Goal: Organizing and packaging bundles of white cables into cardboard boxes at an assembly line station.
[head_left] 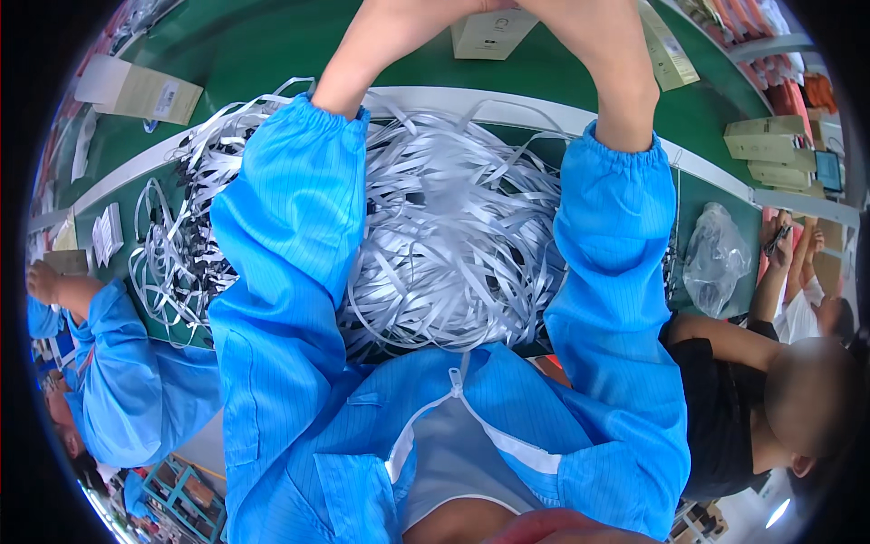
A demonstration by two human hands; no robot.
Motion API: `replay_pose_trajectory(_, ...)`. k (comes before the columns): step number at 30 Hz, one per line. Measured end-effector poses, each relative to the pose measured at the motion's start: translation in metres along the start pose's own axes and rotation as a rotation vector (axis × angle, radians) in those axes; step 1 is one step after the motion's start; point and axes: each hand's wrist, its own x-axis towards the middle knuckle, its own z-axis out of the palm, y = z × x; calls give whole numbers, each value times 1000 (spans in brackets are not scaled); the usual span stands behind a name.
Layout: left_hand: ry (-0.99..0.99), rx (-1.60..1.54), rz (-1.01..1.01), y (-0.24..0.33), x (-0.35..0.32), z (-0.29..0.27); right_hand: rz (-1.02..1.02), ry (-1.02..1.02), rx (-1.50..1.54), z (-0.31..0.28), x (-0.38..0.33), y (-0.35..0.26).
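Both my arms, in blue sleeves with gathered cuffs, reach forward over the bench. My left hand (419, 13) and my right hand (560, 14) come together at the top edge, where the picture cuts off most of their fingers. A small white carton (492, 38) stands just below and between them; whether either hand grips it cannot be made out. Between my forearms lies a large tangled heap of flat white straps (444, 227). More looped straps with black ends (168, 258) spill out to the left.
A white rail (507, 111) crosses the green bench (245, 54) beyond the heap. Opened cartons (149, 95) stand at far left, with more cartons (766, 140) at far right. A clear plastic bag (716, 258) lies at right. Co-workers sit close on both sides.
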Motion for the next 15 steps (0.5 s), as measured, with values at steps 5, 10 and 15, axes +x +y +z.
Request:
replay_pose_trajectory(5, -42, 169, -268, -27, -12, -9, 8, 161, 251, 30, 5, 1)
replay_pose_trajectory(10, -70, 107, -330, -49, -33, -14, -140, 520, 476, 59, 4, 35)
replay_pose_trajectory(15, -104, 138, -353, -70, -47, -11, -82, 924, -165, 58, -3, 135)
